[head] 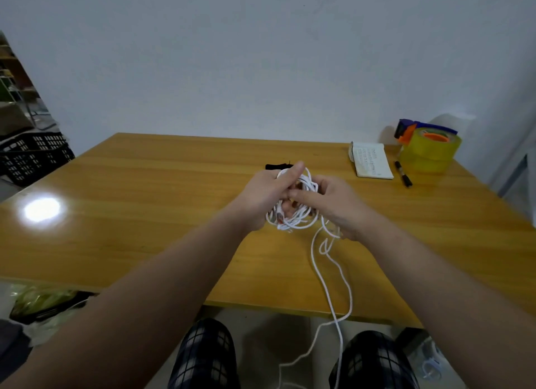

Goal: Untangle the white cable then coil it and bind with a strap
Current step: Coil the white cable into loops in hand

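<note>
The white cable point(293, 217) is held as a loose bundle of loops just above the table, roughly at its middle. The bundle's long axis runs from the far side toward the person. Two free strands trail out of its near right side, cross the tabletop toward the near edge, drop over it and hang between the person's knees, running out of view at the bottom. The left hand point(269, 197) grips the left side of the bundle, fingers curled round the loops and thumb raised at the far end. The right hand point(339, 206) holds the right side, thumb reaching into the loops and fingers curled behind them, with strands passing under its heel. The black strap point(277, 166) lies flat on the table just beyond the left hand and is partly hidden by it. The table point(145, 214) is glossy yellow-brown wood, with a bright lamp reflection at its left. At the far right corner a small notebook point(371, 161) lies open, a black pen point(403, 174) just beside it, and a tape dispenser point(429, 148) with yellowish rolls stands behind both. A plain pale wall backs the table. A black crate point(32, 153) sits on the floor at left. The person wears dark checked trousers.
</note>
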Demonstrator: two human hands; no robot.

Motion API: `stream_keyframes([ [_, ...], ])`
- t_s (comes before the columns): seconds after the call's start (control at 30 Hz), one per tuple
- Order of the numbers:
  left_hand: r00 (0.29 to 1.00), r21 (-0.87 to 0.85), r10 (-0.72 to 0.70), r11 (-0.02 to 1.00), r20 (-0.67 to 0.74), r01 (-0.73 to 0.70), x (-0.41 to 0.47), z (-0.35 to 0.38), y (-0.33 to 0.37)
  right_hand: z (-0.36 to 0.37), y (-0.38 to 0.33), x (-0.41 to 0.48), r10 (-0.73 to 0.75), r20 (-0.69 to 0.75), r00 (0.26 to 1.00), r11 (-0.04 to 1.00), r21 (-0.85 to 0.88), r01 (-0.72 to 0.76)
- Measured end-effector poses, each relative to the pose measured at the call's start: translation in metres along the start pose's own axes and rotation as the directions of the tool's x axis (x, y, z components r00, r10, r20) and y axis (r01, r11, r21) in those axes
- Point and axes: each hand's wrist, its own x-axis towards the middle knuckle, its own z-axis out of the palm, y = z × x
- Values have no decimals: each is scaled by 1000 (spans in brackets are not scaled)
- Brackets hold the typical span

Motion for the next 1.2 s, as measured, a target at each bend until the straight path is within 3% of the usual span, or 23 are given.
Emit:
stream_keyframes([
  [0.13, 983, 202, 57, 979, -174, -21, 5, -7, 6, 10, -1, 0, 17, -114, 993, 984, -172, -36],
  [0.3, 975, 201, 99, 978, -199, -58, 3, -7, 6, 23, -5, -8, 20, 97, 995, 992, -122, -8],
  [0.37, 986, 169, 96, 983, -137, -73, -1, -10, 6, 17, -8, -11, 18, 143, 990, 993, -122, 0],
  [0.43, 1000, 190, -8, 982, -12, 10, -4, -15, 8, 4, -9, -11, 18, 124, 992, 985, -170, 3],
  [0.53, 949, 56, -172, 985, 266, 163, -13, -10, 8, -18, -6, -9, -9, 149, 989, 969, -245, 46],
  [0.63, 916, -43, -155, 982, 370, 184, -22, 0, 8, -20, -1, -5, -48, 167, 985, 959, -268, 93],
  [0.7, 934, -6, -141, 989, 328, 151, -25, 5, 8, -21, 0, -1, -78, 154, 985, 960, -256, 116],
  [0.83, 991, 71, -121, 991, 49, 118, -19, 9, -3, -28, 7, 11, -137, 101, 985, 900, -404, 167],
  [0.93, 994, 126, -50, 990, -96, 62, -5, 2, -11, -26, 13, 25, -245, 27, 969, 712, -674, 198],
  [1.03, 999, 163, -47, 985, -16, 49, 5, -8, -8, -15, 16, 30, -227, -15, 974, 421, -903, 84],
  [1.13, 990, 187, -131, 975, 42, 121, 11, -16, -2, -4, 21, 27, -270, -59, 961, 138, -990, -22],
  [1.2, 976, 89, -213, 974, 40, 209, 12, -14, 2, 2, 22, 27, -292, -38, 956, 51, -998, -24],
])
